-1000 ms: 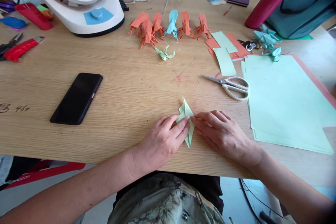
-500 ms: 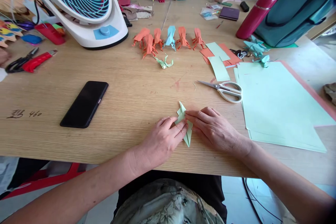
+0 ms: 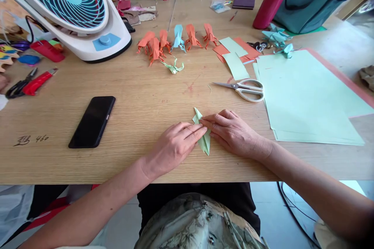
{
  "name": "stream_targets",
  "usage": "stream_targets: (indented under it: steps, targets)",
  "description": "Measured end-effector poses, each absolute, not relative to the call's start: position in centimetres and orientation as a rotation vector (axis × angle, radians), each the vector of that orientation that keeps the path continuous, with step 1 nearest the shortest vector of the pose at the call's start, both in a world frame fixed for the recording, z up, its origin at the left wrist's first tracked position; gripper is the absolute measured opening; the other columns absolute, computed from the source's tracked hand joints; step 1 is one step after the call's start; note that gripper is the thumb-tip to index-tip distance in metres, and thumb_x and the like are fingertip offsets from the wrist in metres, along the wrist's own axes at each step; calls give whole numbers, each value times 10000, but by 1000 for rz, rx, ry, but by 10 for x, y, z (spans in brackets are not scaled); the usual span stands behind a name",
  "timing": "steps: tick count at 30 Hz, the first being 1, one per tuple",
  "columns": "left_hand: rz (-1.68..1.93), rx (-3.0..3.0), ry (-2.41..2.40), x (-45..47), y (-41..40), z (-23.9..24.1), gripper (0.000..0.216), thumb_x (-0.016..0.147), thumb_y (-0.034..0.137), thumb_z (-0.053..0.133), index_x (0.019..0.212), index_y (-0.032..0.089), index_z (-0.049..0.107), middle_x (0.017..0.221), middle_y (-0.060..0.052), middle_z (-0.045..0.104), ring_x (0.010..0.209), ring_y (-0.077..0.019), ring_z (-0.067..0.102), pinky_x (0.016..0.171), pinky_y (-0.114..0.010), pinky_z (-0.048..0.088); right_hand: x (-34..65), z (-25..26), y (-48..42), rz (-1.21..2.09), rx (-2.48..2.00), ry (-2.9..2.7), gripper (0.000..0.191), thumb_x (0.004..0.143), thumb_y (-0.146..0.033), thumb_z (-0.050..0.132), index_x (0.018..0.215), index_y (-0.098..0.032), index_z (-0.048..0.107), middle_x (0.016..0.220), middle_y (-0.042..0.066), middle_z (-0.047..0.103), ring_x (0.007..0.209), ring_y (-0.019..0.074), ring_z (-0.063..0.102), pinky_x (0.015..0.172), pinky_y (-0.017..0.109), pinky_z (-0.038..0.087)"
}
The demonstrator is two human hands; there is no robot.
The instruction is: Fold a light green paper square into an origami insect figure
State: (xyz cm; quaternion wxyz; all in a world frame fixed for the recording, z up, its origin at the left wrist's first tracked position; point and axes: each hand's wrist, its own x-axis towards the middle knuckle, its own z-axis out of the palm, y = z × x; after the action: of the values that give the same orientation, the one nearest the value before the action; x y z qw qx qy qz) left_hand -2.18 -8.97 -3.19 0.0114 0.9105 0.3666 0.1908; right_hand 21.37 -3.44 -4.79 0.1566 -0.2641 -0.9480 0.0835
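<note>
A narrow, pointed piece of folded pale green paper (image 3: 205, 142) lies on the wooden table near its front edge. My left hand (image 3: 178, 144) presses on it from the left, fingers close together and covering its middle. From the right, my right hand (image 3: 233, 130) pinches the paper's upper part with thumb and fingertips. The two hands' fingertips meet over the folds, so the central creases are hidden. Beyond the hands lie scissors (image 3: 248, 90) with white handles, their blades pointing left.
Several orange folded paper figures (image 3: 191, 35), a blue one (image 3: 178, 38) and a green one (image 3: 174, 67) stand farther back. A phone (image 3: 92, 121) lies left, green paper sheets (image 3: 309, 101) right. A fan (image 3: 96, 27), red bottle (image 3: 274, 0) and teal bag (image 3: 315, 4) stand behind.
The camera view has shifted and turned slightly. My left fingers have slid a little up and across the folded paper toward my right fingertips; both hands stay on it.
</note>
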Motion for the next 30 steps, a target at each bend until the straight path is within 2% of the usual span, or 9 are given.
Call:
stream_targets:
  steps: [5,11,16,20,26,28,30]
  targets:
    - [748,2759,1177,-25,-85,-38,386,954,36,498,1317,151,559,1345,-105,643,1151,-193,644,1000,-362,544,214,-48,-34,254,-748,-2716,388,1013,-213,459,1384,-172,563,1329,125,628,1026,259,550,882,439,463]
    - [774,2493,1294,-23,-81,-36,206,915,38,535,1029,169,647,974,-49,710,926,-173,662,838,-318,544,215,-47,-35,274,-763,-2701,348,1014,-224,468,1335,-161,587,1336,123,634,1039,264,549,893,436,442]
    - [777,2227,1265,-21,-74,-29,138,938,103,567,949,174,686,928,-38,697,832,-138,643,738,-256,500,215,-48,-35,296,-765,-2677,348,1002,-223,486,1333,-177,582,1328,120,638,1004,259,558,873,428,441]
    - [663,2148,1351,-19,-65,-23,123,918,147,612,814,174,672,785,-2,664,703,-122,597,644,-240,452,215,-47,-36,274,-774,-2699,338,1004,-203,463,1317,-166,585,1331,121,636,989,260,552,862,423,435]
    - [571,2072,1447,-16,-55,-17,106,860,94,654,837,184,603,756,35,683,677,-119,649,638,-232,476,216,-47,-36,308,-764,-2687,290,1007,-204,461,1258,-151,595,1316,130,647,995,263,550,859,426,453]
    - [581,2051,1472,-16,-54,-19,158,842,89,677,901,193,573,770,38,681,701,-126,668,644,-233,494,216,-47,-37,316,-756,-2669,264,1009,-202,453,1215,-150,609,1267,130,671,988,264,550,854,422,460]
    - [636,2010,1489,-17,-54,-22,297,818,85,712,1023,203,532,832,39,680,691,-114,672,653,-231,512,217,-46,-37,306,-741,-2665,257,1017,-204,435,1191,-151,616,1260,127,676,974,260,549,859,419,463]
